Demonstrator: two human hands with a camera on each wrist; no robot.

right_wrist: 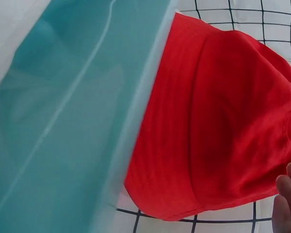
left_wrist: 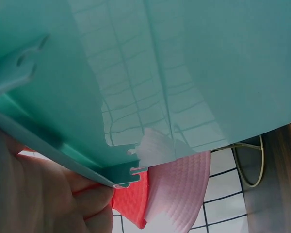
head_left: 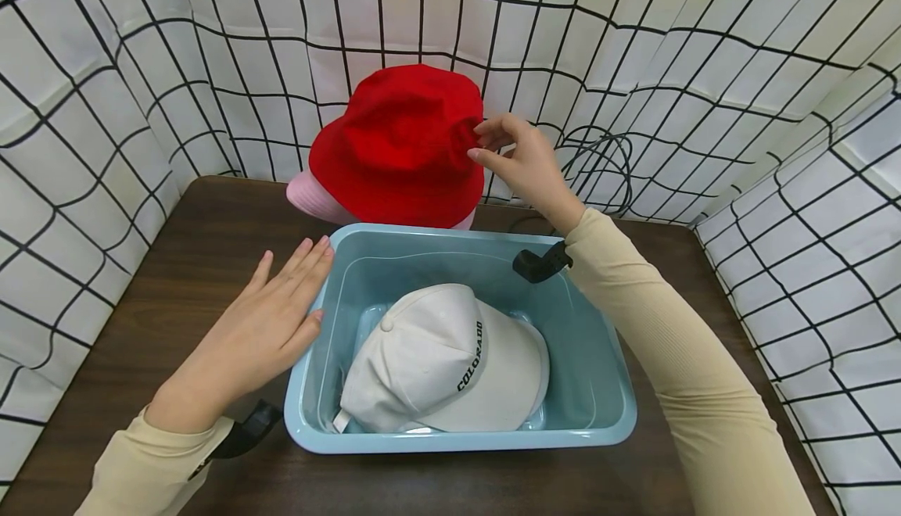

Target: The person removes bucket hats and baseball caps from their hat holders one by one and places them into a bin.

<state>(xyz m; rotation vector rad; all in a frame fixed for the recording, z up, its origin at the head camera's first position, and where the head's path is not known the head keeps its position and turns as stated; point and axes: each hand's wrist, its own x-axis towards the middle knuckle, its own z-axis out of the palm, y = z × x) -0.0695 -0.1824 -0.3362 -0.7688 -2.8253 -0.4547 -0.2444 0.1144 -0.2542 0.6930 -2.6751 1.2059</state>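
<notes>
A red bucket hat (head_left: pixel 404 141) sits behind the bin, over a pink hat (head_left: pixel 317 197) whose brim shows beneath it. At the red hat's right side is my right hand (head_left: pixel 524 164), fingers bent loosely and thumb apart from them. Its fingertips (right_wrist: pixel 288 187) are at the cloth's edge; no fold of it shows between them. My left hand (head_left: pixel 263 328) lies along the left rim of the blue plastic bin (head_left: pixel 464 443), fingers straight. Inside the bin is a white cap (head_left: pixel 429 344) marked "COLORADO", its visor toward the right.
Black wire grid (head_left: pixel 521 23) over white sheeting encloses the back and sides. A coil of dark cable or wire (head_left: pixel 605 160) hangs at the back right. Everything stands on a dark wooden table (head_left: pixel 211 266). Black wrist straps (head_left: pixel 246 430) sit over both sleeves.
</notes>
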